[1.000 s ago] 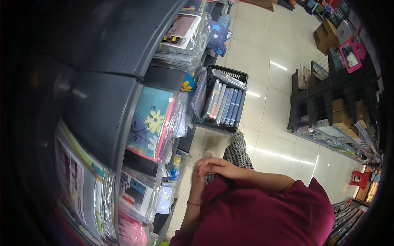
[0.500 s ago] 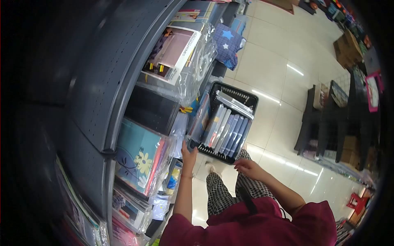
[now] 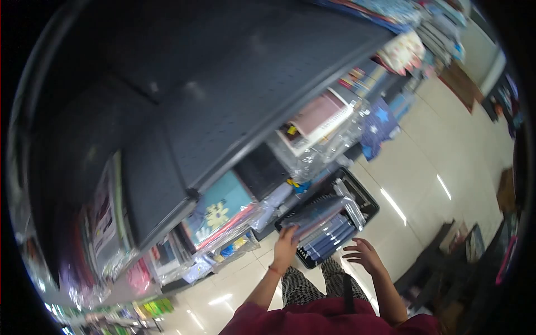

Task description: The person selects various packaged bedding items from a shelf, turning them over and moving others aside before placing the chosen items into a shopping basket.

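A black basket (image 3: 373,207) holds several plastic-wrapped packages, among them a row of dark blue ones (image 3: 329,239). My left hand (image 3: 286,245) is at the basket's near left side, its fingers closed at the end of a clear-wrapped package (image 3: 321,215) that lies slanted over the others. To the right of the basket's near corner, my right hand (image 3: 363,254) has its fingers spread and holds nothing.
A dark metal shelf (image 3: 240,95) fills the upper left. Below it lie wrapped packs, including a teal one with a flower (image 3: 226,204). A blue star-patterned item (image 3: 381,125) hangs over the tiled floor (image 3: 430,145). Dark racks (image 3: 430,254) stand at the right.
The view has turned and the shelf fills more of it. My left hand has moved onto the wrapped package, which now leans over the row. My right hand's fingers have spread.
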{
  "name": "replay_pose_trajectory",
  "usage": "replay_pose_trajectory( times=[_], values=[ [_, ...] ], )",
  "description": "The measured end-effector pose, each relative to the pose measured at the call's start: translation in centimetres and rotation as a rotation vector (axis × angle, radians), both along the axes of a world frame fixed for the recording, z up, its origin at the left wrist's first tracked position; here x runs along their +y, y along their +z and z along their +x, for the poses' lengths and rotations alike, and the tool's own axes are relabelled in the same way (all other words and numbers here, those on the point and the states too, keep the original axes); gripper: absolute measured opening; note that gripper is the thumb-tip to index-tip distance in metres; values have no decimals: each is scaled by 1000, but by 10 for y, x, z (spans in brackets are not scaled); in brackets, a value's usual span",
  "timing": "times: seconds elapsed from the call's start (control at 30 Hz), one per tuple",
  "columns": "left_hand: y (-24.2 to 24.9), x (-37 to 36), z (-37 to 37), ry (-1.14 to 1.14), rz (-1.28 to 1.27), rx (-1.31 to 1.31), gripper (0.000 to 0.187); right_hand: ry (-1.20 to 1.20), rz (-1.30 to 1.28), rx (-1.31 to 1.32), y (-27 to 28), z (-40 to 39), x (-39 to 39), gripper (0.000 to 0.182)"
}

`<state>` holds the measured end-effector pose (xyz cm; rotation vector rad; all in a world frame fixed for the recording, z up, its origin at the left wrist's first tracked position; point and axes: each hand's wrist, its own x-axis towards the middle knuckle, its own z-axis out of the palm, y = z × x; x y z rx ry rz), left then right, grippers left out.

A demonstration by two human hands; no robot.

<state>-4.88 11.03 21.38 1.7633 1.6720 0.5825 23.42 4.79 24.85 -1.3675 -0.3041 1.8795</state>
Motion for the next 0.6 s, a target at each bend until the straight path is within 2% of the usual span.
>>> replay_pose_trajectory(
  times=[0.03, 0.13, 0.2, 0.27, 0.33, 0.4, 0.43, 0.47, 0.6],
  values=[
    [37, -11, 1, -14, -24, -46, 43, 4, -30, 15, 2, -4, 6, 49],
    [117, -42, 0, -115, 50, -122, 46, 229, 8, 279, -8, 7, 13, 50],
    [147, -60, 4, -116, 94, -150, 49, 372, 200, 309, 9, 7, 14, 51],
    [181, -71, 6, -165, 138, -140, 51, 574, 393, 278, 56, 13, 13, 47],
    [217, -76, 3, -265, 169, -97, 53, 665, 562, 182, 126, 10, 9, 47],
    [231, -80, -3, -320, 453, 28, 50, 567, 710, 123, 165, 8, -6, 53],
    [247, -76, -14, -364, 597, 90, 50, 491, 821, 27, 143, 19, -20, 58],
    [263, -72, -24, -408, 738, 156, 51, 419, 894, -11, 152, 15, -25, 57],
    [313, -71, -60, -406, 892, 237, 46, 153, 1097, 1, 195, -46, -9, 54]
  ],
)
